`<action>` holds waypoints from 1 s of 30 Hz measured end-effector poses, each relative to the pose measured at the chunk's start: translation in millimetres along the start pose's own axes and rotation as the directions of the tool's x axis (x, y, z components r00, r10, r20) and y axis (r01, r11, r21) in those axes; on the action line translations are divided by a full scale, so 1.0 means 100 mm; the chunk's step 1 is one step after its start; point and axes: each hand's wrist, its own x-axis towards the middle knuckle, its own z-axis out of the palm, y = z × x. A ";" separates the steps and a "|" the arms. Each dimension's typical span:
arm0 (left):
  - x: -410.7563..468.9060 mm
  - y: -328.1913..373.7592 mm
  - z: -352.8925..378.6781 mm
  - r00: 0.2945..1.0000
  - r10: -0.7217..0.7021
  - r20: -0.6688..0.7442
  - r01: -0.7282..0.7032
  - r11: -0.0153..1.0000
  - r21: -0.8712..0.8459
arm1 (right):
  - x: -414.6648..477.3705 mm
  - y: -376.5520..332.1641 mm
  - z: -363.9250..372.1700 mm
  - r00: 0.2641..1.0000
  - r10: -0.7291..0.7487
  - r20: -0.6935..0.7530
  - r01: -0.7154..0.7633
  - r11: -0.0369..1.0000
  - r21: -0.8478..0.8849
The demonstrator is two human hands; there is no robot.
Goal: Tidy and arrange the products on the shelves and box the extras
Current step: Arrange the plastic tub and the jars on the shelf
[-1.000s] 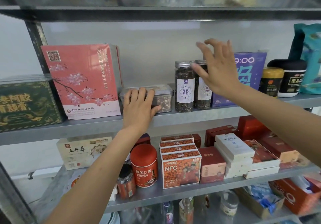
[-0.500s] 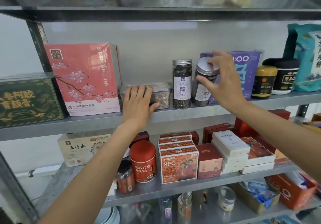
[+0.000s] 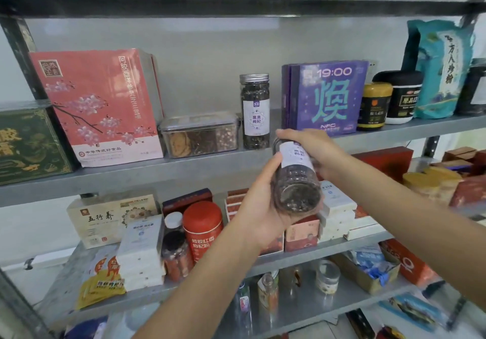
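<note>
2 hands on 1 clear jar (image 3: 295, 178) of dark dried berries, white label facing up. Left hand (image 3: 259, 215) cupped round the near end, thumb laid up the jar's left side, fingers hidden beneath. Right hand (image 3: 315, 151) wrapped over the far end, covering the lid. Gripped from both ends, then, and tilted with the base toward the camera, in the air just near of the upper shelf (image 3: 131, 178) at its front edge, resting on nothing. Behind and slightly left, on that shelf, 1 matching jar (image 3: 255, 112) standing upright under a silver lid. Right of it a gap, then an upright purple box (image 3: 326, 96) marked 19:00. Further right, a yellow-lidded jar (image 3: 374, 107), a larger black tub (image 3: 399, 96) and a teal bag (image 3: 439, 67) standing at the far end. Just left of the standing jar, a clear lidded tub (image 3: 200, 134) lying flat; beyond it a tall pink box (image 3: 97, 107) printed with blossom, then a dark green box (image 3: 29, 144) at the left edge. Below the hands, on the middle shelf (image 3: 328, 250), a red canister (image 3: 202, 230) to the left of the wrist and stacked white boxes (image 3: 339, 207) to the right. Lower still, small bottles and jars, too blurred to read.
</note>
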 end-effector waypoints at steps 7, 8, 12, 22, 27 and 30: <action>-0.01 -0.11 -0.05 0.985 -0.167 -0.042 0.149 0.947 -0.283 | -0.03 0.47 -0.06 0.784 0.455 0.421 -0.584 0.771 0.254; -0.02 -0.11 -0.06 0.985 -0.172 -0.031 0.156 0.944 -0.292 | -0.06 0.50 -0.06 0.790 0.428 0.439 -0.582 0.748 0.319; 0.00 -0.14 -0.25 0.986 -0.166 0.012 0.166 0.978 -0.124 | -0.11 0.52 -0.04 0.884 0.302 0.356 -0.439 0.799 0.411; 0.07 -0.42 -0.46 0.975 0.143 -0.168 -0.037 0.857 0.513 | -0.13 0.56 0.03 0.986 0.008 0.167 -0.052 0.965 0.256; -0.09 -0.45 -0.36 0.986 -0.124 0.115 0.156 0.932 -0.327 | -0.20 0.81 0.10 0.841 0.256 0.476 -0.507 0.681 0.529; -0.08 -0.52 -0.42 0.981 -0.133 0.144 0.175 0.925 -0.338 | -0.24 0.87 0.14 0.841 0.280 0.463 -0.517 0.668 0.536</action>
